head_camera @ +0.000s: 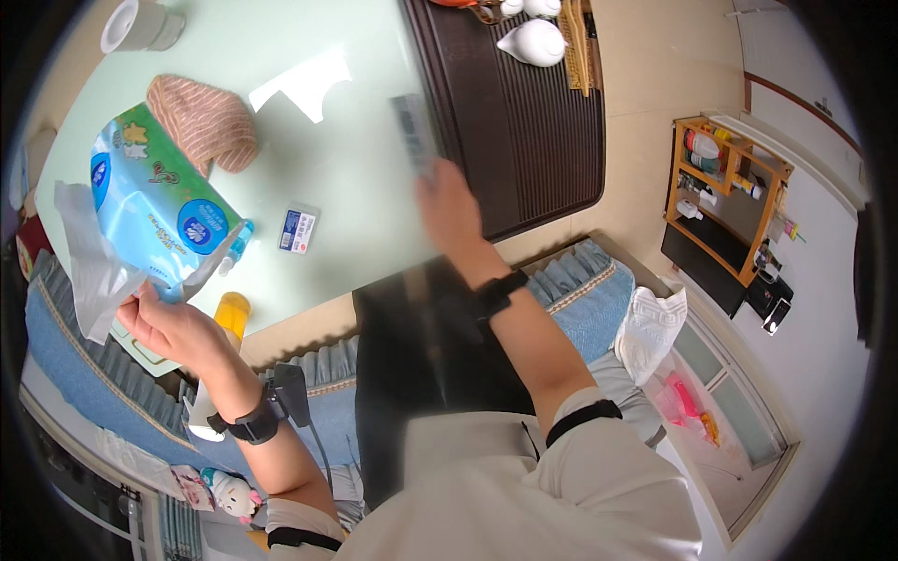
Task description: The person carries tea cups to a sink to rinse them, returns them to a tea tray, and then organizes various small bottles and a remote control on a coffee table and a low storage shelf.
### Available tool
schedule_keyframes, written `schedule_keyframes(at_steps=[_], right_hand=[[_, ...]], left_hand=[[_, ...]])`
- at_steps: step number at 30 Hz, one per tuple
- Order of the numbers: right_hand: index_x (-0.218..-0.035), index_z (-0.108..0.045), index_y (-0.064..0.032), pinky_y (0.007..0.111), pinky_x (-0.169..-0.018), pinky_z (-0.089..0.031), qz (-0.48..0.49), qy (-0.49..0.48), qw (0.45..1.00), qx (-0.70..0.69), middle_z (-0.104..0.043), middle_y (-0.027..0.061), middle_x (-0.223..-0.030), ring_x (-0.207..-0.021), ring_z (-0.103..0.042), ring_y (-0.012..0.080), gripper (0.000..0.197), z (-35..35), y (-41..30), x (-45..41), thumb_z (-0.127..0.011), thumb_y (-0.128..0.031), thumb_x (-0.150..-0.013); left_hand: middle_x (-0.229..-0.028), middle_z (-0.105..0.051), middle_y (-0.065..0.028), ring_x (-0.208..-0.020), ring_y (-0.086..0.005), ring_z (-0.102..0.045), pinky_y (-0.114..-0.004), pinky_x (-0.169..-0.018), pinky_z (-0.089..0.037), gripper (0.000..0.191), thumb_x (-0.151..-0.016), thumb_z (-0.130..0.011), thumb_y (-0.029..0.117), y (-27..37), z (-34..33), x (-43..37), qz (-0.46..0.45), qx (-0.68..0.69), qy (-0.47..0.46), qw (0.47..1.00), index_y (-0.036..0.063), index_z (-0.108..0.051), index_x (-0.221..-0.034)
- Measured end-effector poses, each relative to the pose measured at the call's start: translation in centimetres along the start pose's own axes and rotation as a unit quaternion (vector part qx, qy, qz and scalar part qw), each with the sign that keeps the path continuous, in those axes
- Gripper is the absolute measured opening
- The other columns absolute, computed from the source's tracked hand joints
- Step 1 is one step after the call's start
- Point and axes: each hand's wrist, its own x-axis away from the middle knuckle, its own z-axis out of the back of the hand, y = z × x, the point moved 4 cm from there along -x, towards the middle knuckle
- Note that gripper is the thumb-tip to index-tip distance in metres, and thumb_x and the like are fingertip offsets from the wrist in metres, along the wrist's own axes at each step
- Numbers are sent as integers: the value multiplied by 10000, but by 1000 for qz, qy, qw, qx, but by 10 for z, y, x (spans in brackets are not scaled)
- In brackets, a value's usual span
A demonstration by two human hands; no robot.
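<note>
My left hand (161, 326) pinches the near end of a blue and green soft tissue pack (151, 210), where greyish plastic film (95, 252) spreads out at both sides. A blurred, flat, rectangular grey object (412, 130) is in my right hand (452, 207), over the table's right side by a dark tray; blur hides what it is. Against the pack's far side rests a pink striped cloth (207, 126). Between my hands a small flat box with a printed label (298, 228) lies on the pale glass tabletop (337, 175). A small clear-blue bottle (235, 252) sits partly behind the pack.
The dark ribbed tea tray (554, 154) carries a white teapot (537, 43) and bamboo tools (579, 49). A white cup-like container (133, 26) stands at the far left. Near my left wrist is a yellow-topped cylinder (233, 312). Blue-covered seating (589, 294) borders the table.
</note>
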Motion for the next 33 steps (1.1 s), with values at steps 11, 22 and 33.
schedule_keyframes(at_steps=[11, 22, 33], right_hand=[[-1089, -452, 25, 381, -738, -415, 15, 132, 991, -23, -493, 204, -934, -845, -501, 356, 302, 76, 99, 32, -474, -127, -829], [-1138, -426, -38, 394, -740, -422, -50, 21, 998, -31, -458, 177, -971, -850, -494, 360, 348, 61, 103, 52, -448, -116, -800], [-1179, -429, -146, 392, -605, -482, -42, 2, 990, 132, -456, 99, -878, -745, -543, 283, 404, 14, 97, 40, -510, -188, -785]], left_hand=[[-762, -458, -33, -714, -97, -422, -211, -675, -356, 105, -821, -428, 113, 8, -38, 36, -5, -25, -89, 996, 14, -455, -799], [-740, -447, -20, -708, -99, -396, -216, -664, -349, 71, -833, -404, 67, -52, -46, 81, -19, -94, -237, 967, 29, -438, -784], [-705, -418, -14, -667, -99, -368, -223, -615, -346, 79, -824, -394, 56, -84, -40, 142, 60, -102, -294, 948, 31, -407, -750]])
